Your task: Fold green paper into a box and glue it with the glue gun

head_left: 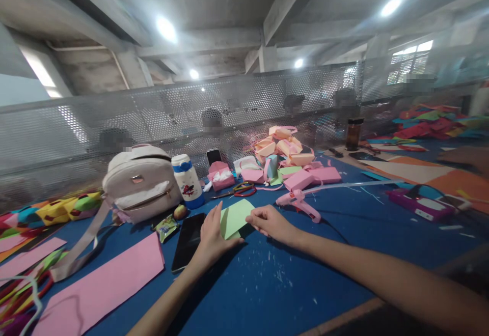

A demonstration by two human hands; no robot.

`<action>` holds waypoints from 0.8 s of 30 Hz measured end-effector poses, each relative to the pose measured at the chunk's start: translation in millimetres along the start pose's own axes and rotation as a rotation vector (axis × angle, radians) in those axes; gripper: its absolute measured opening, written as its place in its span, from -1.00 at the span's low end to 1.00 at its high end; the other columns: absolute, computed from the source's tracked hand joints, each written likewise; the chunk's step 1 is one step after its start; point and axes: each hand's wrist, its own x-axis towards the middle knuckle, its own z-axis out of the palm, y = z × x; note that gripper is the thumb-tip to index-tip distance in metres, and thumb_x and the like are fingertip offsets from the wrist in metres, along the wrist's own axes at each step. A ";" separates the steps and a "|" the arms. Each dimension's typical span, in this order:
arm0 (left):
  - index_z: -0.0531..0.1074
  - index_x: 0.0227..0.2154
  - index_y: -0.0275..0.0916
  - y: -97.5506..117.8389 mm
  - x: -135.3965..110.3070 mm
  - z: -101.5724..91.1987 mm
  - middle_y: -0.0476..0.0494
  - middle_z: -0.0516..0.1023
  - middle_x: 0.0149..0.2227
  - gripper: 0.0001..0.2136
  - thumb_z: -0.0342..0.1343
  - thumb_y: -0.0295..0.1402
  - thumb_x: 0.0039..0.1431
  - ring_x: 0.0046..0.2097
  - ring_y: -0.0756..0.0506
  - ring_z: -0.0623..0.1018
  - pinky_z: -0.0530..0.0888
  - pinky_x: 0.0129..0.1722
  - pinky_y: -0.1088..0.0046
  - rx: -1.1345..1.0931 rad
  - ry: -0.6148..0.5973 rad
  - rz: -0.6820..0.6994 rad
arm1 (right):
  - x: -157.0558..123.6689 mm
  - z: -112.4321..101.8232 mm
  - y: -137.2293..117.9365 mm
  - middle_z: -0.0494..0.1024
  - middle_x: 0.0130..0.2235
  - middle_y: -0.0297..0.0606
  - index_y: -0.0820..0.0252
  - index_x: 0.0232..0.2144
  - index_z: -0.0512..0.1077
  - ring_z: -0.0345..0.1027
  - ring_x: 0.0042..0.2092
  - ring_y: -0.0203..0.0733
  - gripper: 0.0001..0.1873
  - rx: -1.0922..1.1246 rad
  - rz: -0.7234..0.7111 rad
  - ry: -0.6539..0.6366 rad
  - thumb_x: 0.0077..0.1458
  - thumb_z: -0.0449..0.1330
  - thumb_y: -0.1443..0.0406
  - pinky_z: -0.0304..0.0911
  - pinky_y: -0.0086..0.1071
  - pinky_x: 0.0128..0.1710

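Observation:
A light green sheet of folded paper (237, 217) is held up over the blue table between my two hands. My left hand (214, 235) grips its left side, with the thumb underneath and the fingers behind. At its right edge, my right hand (272, 222) pinches the paper between thumb and fingers. Beside my left hand lies a black phone (187, 242). A pink hot glue gun (300, 202) rests just beyond my right hand, a long clear glue stick (351, 186) reaching rightward from it. Scissors with red and yellow handles (243, 189) lie behind the paper.
Pink paper sheets (110, 285) cover the left front. A white backpack (141, 186), a bottle (188, 182) and a pile of small paper bags (284, 147) stand along the perforated metal screen (240, 96). A purple power strip (422, 204) sits at right, another person's arm (464, 158) beyond it.

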 end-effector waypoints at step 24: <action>0.08 0.29 -0.31 -4.7 1.1 2.8 -0.51 0.28 0.24 0.04 0.39 -0.06 -0.28 0.28 -0.49 0.26 0.24 0.19 -0.09 -0.011 0.008 0.031 | -0.9 2.3 -4.2 0.42 -0.66 -0.37 0.25 -0.69 0.44 0.20 -0.61 -0.37 -0.50 0.061 0.023 0.010 -0.21 0.42 -0.06 0.08 -0.46 -0.57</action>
